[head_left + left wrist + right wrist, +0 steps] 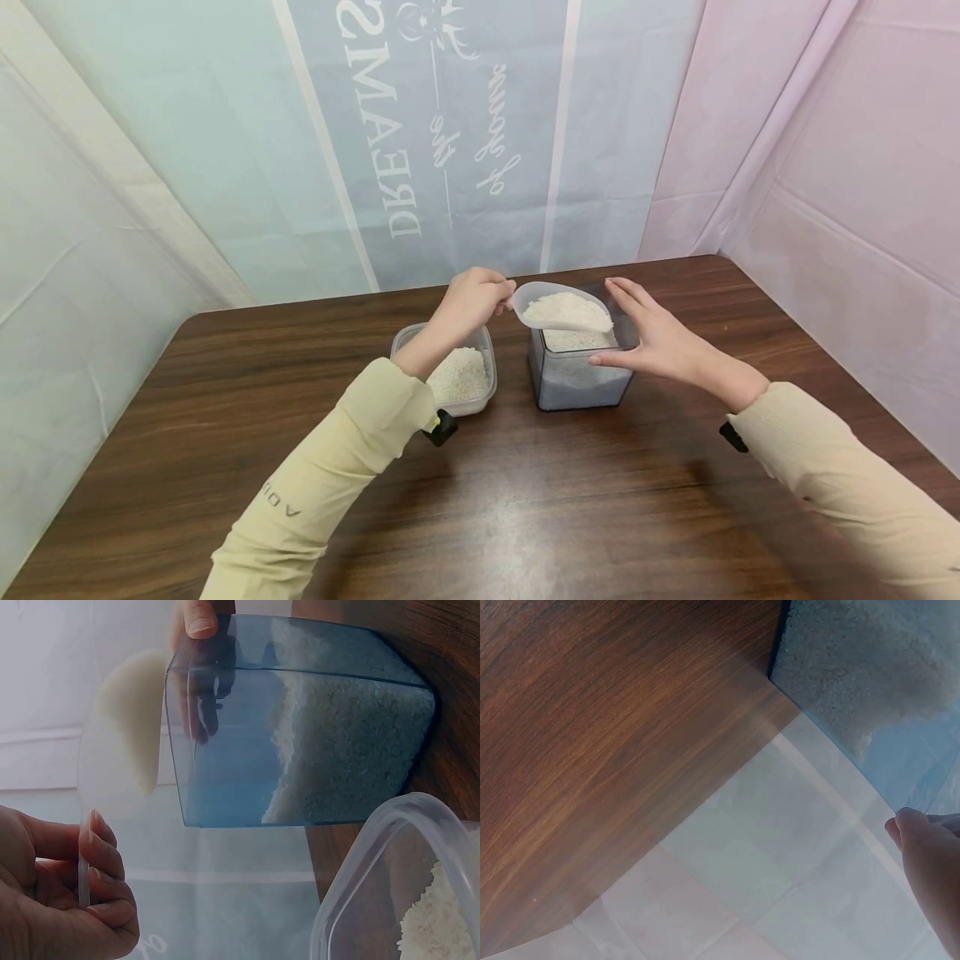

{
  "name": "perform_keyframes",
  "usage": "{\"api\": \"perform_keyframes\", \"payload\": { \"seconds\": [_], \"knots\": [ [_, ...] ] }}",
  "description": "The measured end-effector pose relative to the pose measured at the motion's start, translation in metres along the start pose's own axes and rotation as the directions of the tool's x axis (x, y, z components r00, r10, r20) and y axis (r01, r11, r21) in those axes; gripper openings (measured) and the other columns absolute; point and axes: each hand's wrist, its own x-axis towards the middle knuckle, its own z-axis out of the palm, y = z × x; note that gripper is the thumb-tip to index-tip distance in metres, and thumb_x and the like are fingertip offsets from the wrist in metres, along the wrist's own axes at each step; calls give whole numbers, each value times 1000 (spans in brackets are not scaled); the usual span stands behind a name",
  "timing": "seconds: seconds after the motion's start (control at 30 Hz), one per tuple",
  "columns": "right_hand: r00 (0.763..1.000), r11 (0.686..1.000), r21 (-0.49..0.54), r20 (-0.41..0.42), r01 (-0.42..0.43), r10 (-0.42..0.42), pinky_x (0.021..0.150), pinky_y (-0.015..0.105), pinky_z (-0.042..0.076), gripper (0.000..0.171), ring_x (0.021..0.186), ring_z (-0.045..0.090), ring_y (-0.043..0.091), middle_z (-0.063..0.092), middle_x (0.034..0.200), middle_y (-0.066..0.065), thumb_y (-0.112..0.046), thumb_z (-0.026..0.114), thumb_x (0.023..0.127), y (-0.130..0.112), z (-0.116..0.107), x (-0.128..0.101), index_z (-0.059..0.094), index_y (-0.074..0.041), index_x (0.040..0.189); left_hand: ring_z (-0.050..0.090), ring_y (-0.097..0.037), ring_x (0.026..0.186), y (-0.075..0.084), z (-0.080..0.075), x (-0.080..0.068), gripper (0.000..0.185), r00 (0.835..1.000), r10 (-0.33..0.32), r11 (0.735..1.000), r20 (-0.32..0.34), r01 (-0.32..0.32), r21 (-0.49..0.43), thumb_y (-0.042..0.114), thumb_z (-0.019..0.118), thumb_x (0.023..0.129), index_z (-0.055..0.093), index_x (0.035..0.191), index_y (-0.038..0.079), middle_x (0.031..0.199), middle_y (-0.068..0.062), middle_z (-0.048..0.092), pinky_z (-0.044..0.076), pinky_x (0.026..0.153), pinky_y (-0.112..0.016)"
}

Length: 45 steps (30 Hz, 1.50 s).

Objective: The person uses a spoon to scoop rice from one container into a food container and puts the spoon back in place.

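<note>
My left hand (474,298) pinches the handle of a translucent white scoop (105,776), thumb on one side and fingers curled on the other. White rice (567,311) is heaped in the scoop, which is held level over the mouth of a see-through blue-grey bin (581,385). More rice fills the lower part of this bin. At its right side, my right hand (662,340) grips the bin by the rim, thumb at the near wall and fingers toward the far one; the right wrist view shows this hand (930,855) at the upper corner.
Left of the bin, partly under my left forearm, a clear plastic tub (489,379) holds a mound of rice (461,373). Both containers stand on a dark wood table (480,517). A printed curtain (480,142) hangs behind the table's far edge.
</note>
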Motion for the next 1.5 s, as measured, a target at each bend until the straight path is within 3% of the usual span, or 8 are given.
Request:
{"api": "perform_keyframes", "payload": {
  "seconds": [0.4, 0.93, 1.13, 1.5],
  "knots": [
    [1000, 1000, -6, 1, -1, 1, 98, 54, 26, 101, 130, 25, 37, 18, 146, 17, -42, 73, 72, 0, -2, 0, 16, 1, 143, 47, -16, 66, -5, -9, -5, 33, 1000, -17, 1000, 4, 17, -21, 22, 46, 93, 58, 65, 9, 62, -5, 51, 37, 71, -28],
    [1000, 1000, -6, 4, -3, 3, 97, 54, 27, 101, 129, 25, 37, 18, 146, 17, -42, 73, 73, -1, -2, 1, 15, 1, 143, 47, -17, 70, -16, -21, -11, 33, 999, -47, 998, -13, 47, -50, 22, 46, 93, 60, 69, 4, 63, -1, 50, 36, 70, -28],
    [1000, 1000, -8, -1, 0, 0, 97, 54, 27, 101, 129, 26, 37, 18, 145, 18, -42, 74, 72, -2, -1, 1, 16, 2, 143, 48, -23, 72, -22, -25, -14, 32, 998, -56, 996, -17, 54, -68, 21, 46, 93, 59, 72, 0, 63, -1, 48, 35, 68, -28],
    [1000, 1000, -13, -3, -1, 1, 97, 55, 27, 101, 129, 25, 38, 18, 145, 18, -42, 74, 72, -2, -1, 1, 16, 2, 143, 39, -16, 59, -30, -33, -18, 33, 998, -54, 997, -45, 51, -61, 20, 46, 92, 56, 66, 5, 61, -2, 47, 33, 64, -27]
  ]
}}
